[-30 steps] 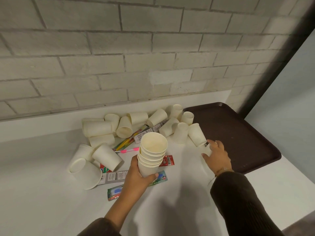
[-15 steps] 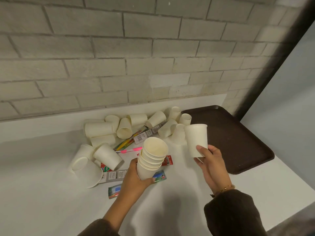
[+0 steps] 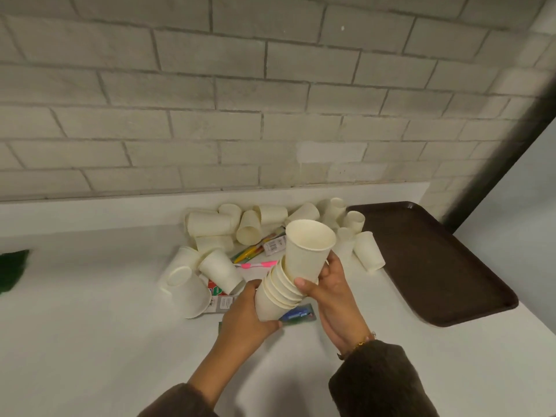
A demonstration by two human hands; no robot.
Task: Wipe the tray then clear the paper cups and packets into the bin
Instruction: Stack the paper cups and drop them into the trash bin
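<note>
Countertop packet [image 3: 298,315], possibly toothpaste, hides behind cup stack [image 3: 275,299].

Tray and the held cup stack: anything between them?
In the head view, the right hand and a tipped paper cup on the white counter lie between the cup stack and the tray.

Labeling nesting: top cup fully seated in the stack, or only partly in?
Partly in. Most of the top cup shows above the rims of the stack; the right hand holds it, the left hand grips the stack.
</note>
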